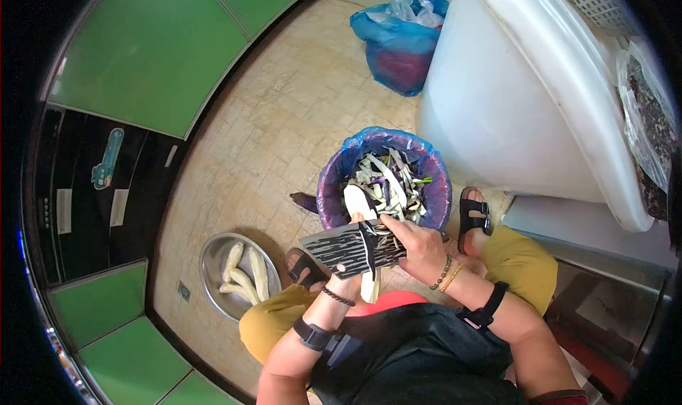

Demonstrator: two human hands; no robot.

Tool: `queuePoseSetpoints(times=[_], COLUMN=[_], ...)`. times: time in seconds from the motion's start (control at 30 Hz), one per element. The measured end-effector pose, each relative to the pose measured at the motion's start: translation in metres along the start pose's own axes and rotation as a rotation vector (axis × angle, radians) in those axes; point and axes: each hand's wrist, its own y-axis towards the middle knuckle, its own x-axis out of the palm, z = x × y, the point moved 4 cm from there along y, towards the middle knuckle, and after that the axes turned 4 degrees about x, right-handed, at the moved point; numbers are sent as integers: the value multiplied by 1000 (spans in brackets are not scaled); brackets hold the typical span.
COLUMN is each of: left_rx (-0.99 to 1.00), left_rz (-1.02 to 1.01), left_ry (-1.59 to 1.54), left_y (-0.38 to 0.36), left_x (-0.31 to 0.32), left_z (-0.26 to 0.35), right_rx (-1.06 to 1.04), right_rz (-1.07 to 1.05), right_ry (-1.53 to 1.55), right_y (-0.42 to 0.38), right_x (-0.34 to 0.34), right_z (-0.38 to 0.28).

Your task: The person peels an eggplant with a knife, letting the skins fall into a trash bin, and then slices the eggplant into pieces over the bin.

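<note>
My right hand [420, 249] is closed around the handle end of a broad cleaver [337, 249], whose dark, streaked blade points left. Beneath the blade, my left hand [348, 283] is mostly hidden; it holds a partly peeled eggplant [360, 202]. The eggplant's white upper end sticks out above the blade and a pale end shows below it. A strip of dark peel lies across the blade. Just beyond my hands stands a bin lined with a blue bag [442, 192], holding many white and purple peelings [391, 181].
A metal bowl [210, 291] with several peeled eggplants [244, 283] sits on the floor at the left. An unpeeled eggplant [304, 202] lies left of the bin. A blue bag [403, 53] stands behind, beside a large white tub-like object [497, 99]. Green cabinets [149, 42] line the left.
</note>
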Motion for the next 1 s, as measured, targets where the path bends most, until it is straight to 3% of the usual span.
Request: queuePoseSetpoints(times=[0.17, 0.23, 0.43, 0.5, 0.7, 0.8, 0.87, 0.9, 0.93, 1.0], left_rx=[-3, -12, -123, -155, -138, -163, -225, -283, -277, -320], left_rz=[5, 6, 11, 84, 11, 58, -65, 42, -36, -31], left_ry=[81, 141, 152, 363, 505, 484, 500, 372, 403, 484], left_y=[-3, -7, -32, -34, -35, -33, -34, -43, -48, -57], left_x=[-19, -17, 17, 24, 21, 18, 13, 22, 30, 36], left_z=[-11, -9, 7, 9, 16, 14, 12, 11, 9, 4], right_rx=[25, 111, 107, 128, 107, 169, 183, 227, 232, 419], right_rz=[16, -30, -13, -5, -20, -43, -28, -19, -16, -122], right_ry=[-32, -68, -57, -55, -6, 38, 20, 26, 26, 18], right_y=[0, 2, 4, 6, 12, 14, 12, 13, 17, 21], right_x=[-2, -1, -2, 0, -4, -3, 2, 1, 1, 9], right_z=[1, 7, 4, 9, 12, 13, 15, 17, 21, 40])
